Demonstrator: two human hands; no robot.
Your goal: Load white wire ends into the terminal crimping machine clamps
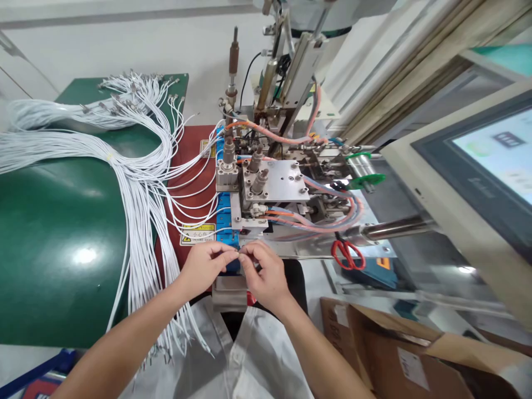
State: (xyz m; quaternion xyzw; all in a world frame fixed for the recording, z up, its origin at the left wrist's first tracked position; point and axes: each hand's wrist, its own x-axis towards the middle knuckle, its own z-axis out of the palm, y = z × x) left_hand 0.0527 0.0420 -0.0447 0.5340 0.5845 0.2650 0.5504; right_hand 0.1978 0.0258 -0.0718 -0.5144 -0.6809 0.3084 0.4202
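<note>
Both hands meet at the near end of the blue fixture strip [223, 213] of a metal machine [276, 180]. My left hand [208, 265] is closed in a pinch, its fingertips touching those of the other hand. My right hand [265, 272] pinches too, from the right side. Whatever lies between the fingertips is too small to make out. Several white cables [141, 166] spread over the table to the left, and some run into the blue strip. A warning label [197, 235] sits just beyond my left hand on the red plate [195, 138].
Left is a green table [54, 238]. Red-handled scissors [348, 255] hang at the machine's near right edge, below a green wire spool [363, 170]. A screen [494, 138] stands far right, with cardboard boxes [399, 354] underneath. Orange and blue tubes [307, 224] loop over the machine.
</note>
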